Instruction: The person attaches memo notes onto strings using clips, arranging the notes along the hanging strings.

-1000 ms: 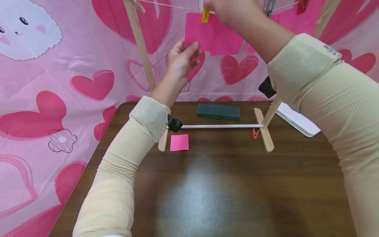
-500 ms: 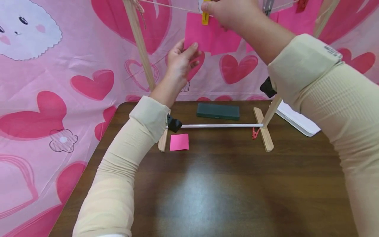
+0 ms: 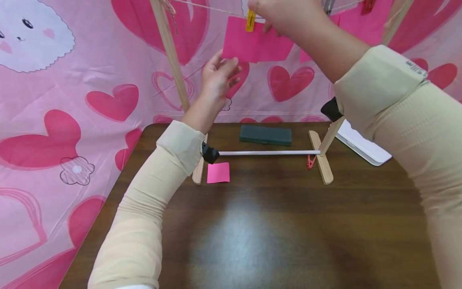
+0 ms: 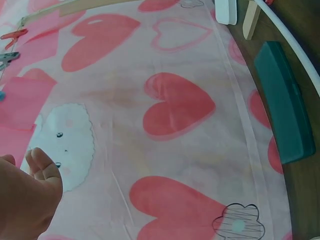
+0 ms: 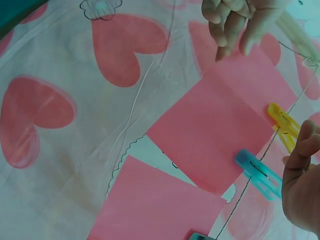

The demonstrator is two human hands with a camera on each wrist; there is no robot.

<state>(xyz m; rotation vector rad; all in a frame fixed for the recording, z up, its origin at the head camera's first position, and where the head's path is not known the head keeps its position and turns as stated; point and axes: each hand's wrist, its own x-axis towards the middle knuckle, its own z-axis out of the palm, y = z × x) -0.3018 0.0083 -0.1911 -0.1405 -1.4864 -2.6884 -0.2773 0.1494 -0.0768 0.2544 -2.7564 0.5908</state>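
Pink sticky notes hang from a string (image 3: pixel 200 5) on a wooden frame. A yellow clothespin (image 3: pixel 250 20) stands over the top edge of the leftmost note (image 3: pixel 238 42). My right hand (image 3: pixel 288 18) pinches the clothespin's upper end, as far as the head and right wrist views show. My left hand (image 3: pixel 216 82) is at that note's lower left corner, fingers loosely extended; whether they touch the paper is unclear. A blue clothespin (image 5: pixel 257 172) clips the neighbouring note (image 5: pixel 210 130), beside my right hand in the right wrist view.
Below lie a loose pink note (image 3: pixel 218 172), a dark green case (image 3: pixel 265 135), a red clothespin (image 3: pixel 311 161) and a white case (image 3: pixel 362 143). A white rod (image 3: pixel 268 153) joins the frame's feet. Grey (image 3: pixel 329 6) and red (image 3: pixel 367 6) clips hang right.
My left hand has dropped slightly, and its thumb no longer overlaps the note's face. The note's lower edge has shifted slightly. My right hand stays at the yellow clothespin.
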